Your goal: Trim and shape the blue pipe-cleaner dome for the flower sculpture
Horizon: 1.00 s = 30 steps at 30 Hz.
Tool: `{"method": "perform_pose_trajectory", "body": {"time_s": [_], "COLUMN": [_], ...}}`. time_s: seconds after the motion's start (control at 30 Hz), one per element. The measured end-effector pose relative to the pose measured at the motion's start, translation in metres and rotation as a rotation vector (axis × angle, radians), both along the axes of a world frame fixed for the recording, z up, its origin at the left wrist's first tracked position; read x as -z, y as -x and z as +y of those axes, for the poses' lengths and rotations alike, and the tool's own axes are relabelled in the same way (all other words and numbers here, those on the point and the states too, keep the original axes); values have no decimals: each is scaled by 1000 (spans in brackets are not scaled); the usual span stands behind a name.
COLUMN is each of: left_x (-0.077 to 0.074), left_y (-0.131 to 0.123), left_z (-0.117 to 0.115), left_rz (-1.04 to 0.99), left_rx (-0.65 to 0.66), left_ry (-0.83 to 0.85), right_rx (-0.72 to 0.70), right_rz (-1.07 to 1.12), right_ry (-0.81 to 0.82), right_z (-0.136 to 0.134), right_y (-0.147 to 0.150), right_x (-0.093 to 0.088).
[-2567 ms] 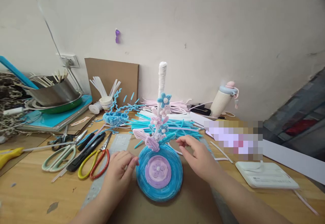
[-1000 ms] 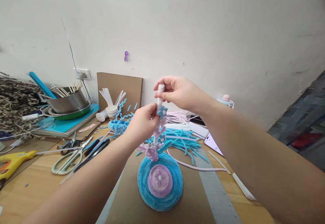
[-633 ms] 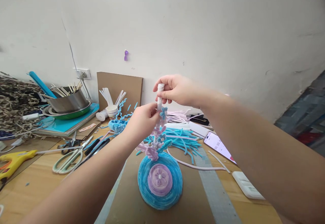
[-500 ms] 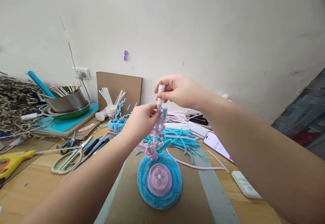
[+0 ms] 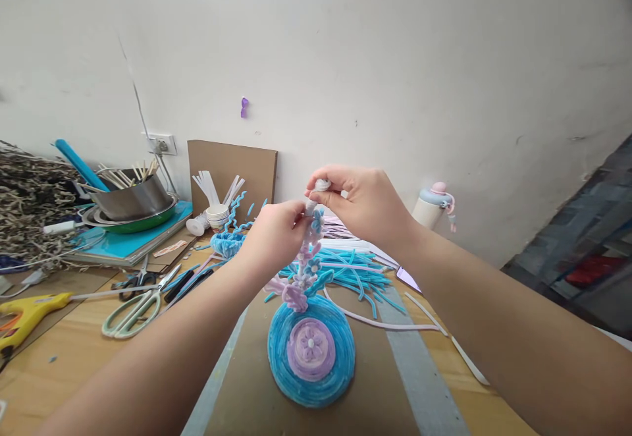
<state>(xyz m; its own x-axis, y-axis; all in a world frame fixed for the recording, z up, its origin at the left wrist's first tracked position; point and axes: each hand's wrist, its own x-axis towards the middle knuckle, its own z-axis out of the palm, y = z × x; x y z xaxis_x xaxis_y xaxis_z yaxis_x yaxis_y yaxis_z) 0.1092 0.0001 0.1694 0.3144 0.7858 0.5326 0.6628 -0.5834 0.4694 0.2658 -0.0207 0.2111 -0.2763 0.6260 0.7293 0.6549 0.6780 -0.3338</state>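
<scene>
That fuzzy white stem [image 5: 311, 207], upright on its blue coiled base [image 5: 311, 383] on the bench [image 5: 74, 357], looks light, soft and easily bent, best held as now: right hand [image 5: 365, 202] pinching the tip, left hand [image 5: 274, 235] gripping beside the flowers [image 5: 309, 261].

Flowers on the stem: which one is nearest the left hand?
The blue flower at the very top, just beside the left hand; the rest, down to the large lilac flower, sit lower on the white stem.

One blue coiled pipe-cleaner disc [image 5: 311, 350], one white wrapped stem [image 5: 311, 207] and one yellow plastic glue gun [image 5: 24, 314] were counted. Two hands showed: left hand [image 5: 274, 235] and right hand [image 5: 365, 204].
</scene>
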Motion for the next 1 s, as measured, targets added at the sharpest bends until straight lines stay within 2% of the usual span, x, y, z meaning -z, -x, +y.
{"method": "perform_pose_trajectory", "body": {"time_s": [0.17, 0.43, 0.57, 0.7, 0.8, 0.9, 0.97, 1.0], "left_x": [3, 8, 9, 7, 7, 10, 12, 13], "left_y": [0, -2, -1, 3, 4, 4, 3, 3], "left_z": [2, 3, 2, 0, -2, -4, -4, -5], "left_rz": [-14, -40, -46, -18, -23, -55, -88, -110], "left_rx": [9, 17, 53, 120, 126, 101, 83, 79], "left_ry": [-16, -24, 2, 69, 101, 118, 131, 142], "right_rx": [23, -20, 19, 58, 75, 89, 30, -15], "right_rz": [1, 4, 27, -8, -134, -314, -402, -343], "right_ry": [-71, -178, -127, -61, -23, -59, -94, -93], "right_z": [-7, -15, -13, -10, -9, -5, 0, 3], "right_y": [-3, -8, -10, -12, -10, -2, 4, 6], "right_x": [14, 29, 28, 16, -3, -27, -39, -43]}}
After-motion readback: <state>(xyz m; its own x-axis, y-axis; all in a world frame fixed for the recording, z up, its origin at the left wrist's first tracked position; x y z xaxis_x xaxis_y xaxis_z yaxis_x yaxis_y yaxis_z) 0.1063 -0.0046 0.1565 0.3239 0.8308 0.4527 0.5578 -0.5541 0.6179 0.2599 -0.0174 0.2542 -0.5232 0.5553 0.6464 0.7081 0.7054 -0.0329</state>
